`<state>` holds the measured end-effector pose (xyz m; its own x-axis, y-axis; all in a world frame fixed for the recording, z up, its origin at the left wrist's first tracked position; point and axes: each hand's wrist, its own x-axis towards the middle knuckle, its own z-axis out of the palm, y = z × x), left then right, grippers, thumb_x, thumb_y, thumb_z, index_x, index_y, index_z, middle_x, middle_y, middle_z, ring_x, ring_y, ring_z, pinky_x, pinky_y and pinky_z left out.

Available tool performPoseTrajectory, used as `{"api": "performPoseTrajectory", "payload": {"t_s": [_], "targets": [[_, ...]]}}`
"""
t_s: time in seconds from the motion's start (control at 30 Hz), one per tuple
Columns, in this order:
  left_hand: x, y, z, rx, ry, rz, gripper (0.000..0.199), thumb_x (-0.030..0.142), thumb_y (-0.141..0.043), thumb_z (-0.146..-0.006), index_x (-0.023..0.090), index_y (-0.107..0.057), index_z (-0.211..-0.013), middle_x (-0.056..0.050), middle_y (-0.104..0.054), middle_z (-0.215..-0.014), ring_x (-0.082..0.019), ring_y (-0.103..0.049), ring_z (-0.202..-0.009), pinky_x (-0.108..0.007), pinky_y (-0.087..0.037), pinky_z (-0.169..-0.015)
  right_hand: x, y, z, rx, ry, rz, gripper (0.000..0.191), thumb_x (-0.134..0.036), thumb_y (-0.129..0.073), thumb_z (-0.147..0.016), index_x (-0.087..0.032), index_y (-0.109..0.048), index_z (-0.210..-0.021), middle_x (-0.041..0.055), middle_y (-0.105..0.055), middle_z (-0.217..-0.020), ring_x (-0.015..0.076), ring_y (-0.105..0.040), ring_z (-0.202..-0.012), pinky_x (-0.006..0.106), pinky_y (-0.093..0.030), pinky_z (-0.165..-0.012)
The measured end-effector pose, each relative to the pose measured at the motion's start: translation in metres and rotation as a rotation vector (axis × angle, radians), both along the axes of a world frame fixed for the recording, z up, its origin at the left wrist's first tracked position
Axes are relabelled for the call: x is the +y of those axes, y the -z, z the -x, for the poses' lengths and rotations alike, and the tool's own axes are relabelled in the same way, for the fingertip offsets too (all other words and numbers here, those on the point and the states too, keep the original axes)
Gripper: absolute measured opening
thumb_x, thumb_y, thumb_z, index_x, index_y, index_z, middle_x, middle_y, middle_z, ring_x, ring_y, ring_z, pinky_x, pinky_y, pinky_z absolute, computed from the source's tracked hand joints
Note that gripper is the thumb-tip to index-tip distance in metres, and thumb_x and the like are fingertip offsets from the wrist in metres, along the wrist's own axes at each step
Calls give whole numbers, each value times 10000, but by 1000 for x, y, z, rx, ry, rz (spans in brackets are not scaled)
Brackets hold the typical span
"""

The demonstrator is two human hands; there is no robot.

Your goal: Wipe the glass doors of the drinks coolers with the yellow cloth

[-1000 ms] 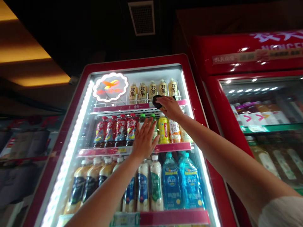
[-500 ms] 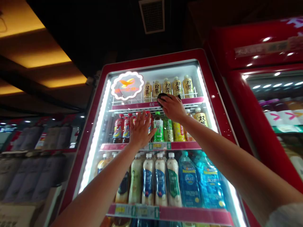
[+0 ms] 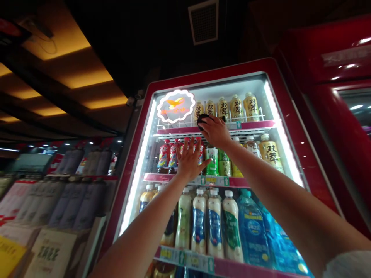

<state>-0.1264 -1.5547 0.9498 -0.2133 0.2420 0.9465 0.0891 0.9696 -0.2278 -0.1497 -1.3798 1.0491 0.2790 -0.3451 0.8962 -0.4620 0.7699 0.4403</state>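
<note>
Both my arms reach up to the glass door (image 3: 199, 88) of a lit, red-framed drinks fridge. My left hand (image 3: 189, 160) lies with fingers spread against the glass, in front of red-capped bottles (image 3: 164, 154) on the second shelf. Higher and to the right, my right hand (image 3: 216, 131) is closed over a black cloth-like pad (image 3: 203, 121), level with the top shelf's edge. Most of the pad is hidden under the fingers, so its exact kind is unclear. Yellow bottles (image 3: 236, 108) stand behind the glass near it. A glowing scalloped sign (image 3: 176, 106) is left of the pad.
Another red fridge (image 3: 327, 71) stands close on the right. On the left, shelves hold rows of grey-purple bottles (image 3: 89, 206) and boxed goods (image 3: 49, 251). Several white-capped bottles (image 3: 198, 224) fill the fridge's third shelf. A vent (image 3: 203, 22) is in the dark ceiling.
My right hand has slid left across the glass with the black pad, closer to the glowing sign. My left hand stays nearly in place. The view has turned left, so the fridge appears further right.
</note>
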Motion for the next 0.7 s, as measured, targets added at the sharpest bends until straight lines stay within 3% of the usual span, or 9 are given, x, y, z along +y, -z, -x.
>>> {"api": "performPoseTrajectory", "payload": {"t_s": [0.13, 0.23, 0.3, 0.4, 0.47, 0.53, 0.63, 0.7], "targets": [[-27, -1, -9, -54, 56, 70, 897, 718, -413, -932, 259, -104, -1638, -109, -119, -1726, -327, -73, -1592, -629, -50, -1262, 38, 23, 3, -8, 16, -192, 358, -277, -602, -875, -275, -739, -1206, 18, -691, -1348, 303, -566, -1274, 474, -430, -1068], [-52, 0, -15, -36, 17, 49, 914, 724, -426, -925, 233, -129, -1636, -136, -114, -1722, -346, -50, -1591, -666, -23, -1244, 67, 20, 8, -25, 42, -12, 351, -255, -642, -823, -288, -761, -1152, 25, -716, -1301, 311, -598, -1211, 475, -460, -1013], [-64, 3, -16, -32, -8, -5, 927, 725, -446, -916, 227, -140, -1635, -149, -112, -1720, -366, -46, -1588, -687, -52, -1232, 62, 10, 9, -35, 47, 145, 354, -253, -605, -857, -265, -745, -1182, 57, -700, -1321, 332, -577, -1230, 502, -453, -1009], [-72, 8, -14, -54, -27, -88, 942, 735, -457, -906, 234, -134, -1636, -147, -104, -1720, -375, -46, -1586, -695, -104, -1225, 22, -1, 4, -56, 47, 260, 389, -274, -519, -933, -232, -680, -1284, 94, -631, -1414, 364, -492, -1328, 549, -418, -1037], [-71, 12, -11, -53, -29, -115, 954, 753, -455, -896, 250, -125, -1637, -127, -96, -1724, -367, -39, -1587, -682, -97, -1233, -6, 1, -1, -60, 46, 201, 401, -288, -492, -957, -221, -655, -1317, 99, -600, -1449, 362, -450, -1372, 545, -396, -1060], [-68, 14, -8, -39, -13, -123, 966, 770, -456, -885, 270, -114, -1638, -105, -99, -1727, -359, -31, -1589, -667, -68, -1244, -20, 13, -3, -42, 37, 33, 405, -296, -490, -961, -219, -654, -1323, 94, -605, -1446, 348, -445, -1379, 525, -385, -1078], [-69, 14, -7, -40, 24, -117, 969, 787, -451, -876, 299, -104, -1638, -86, -105, -1730, -361, -28, -1590, -657, -57, -1251, -7, 31, 0, -8, 32, -175, 399, -308, -536, -930, -239, -678, -1296, 68, -637, -1411, 333, -482, -1345, 503, -399, -1072], [-73, 15, -8, -49, 38, -99, 965, 793, -448, -874, 313, -104, -1637, -83, -90, -1733, -364, -26, -1589, -660, -66, -1248, 11, 33, 4, 10, 33, -161, 385, -292, -569, -894, -244, -705, -1251, 69, -664, -1371, 339, -524, -1291, 506, -414, -1048]]}}
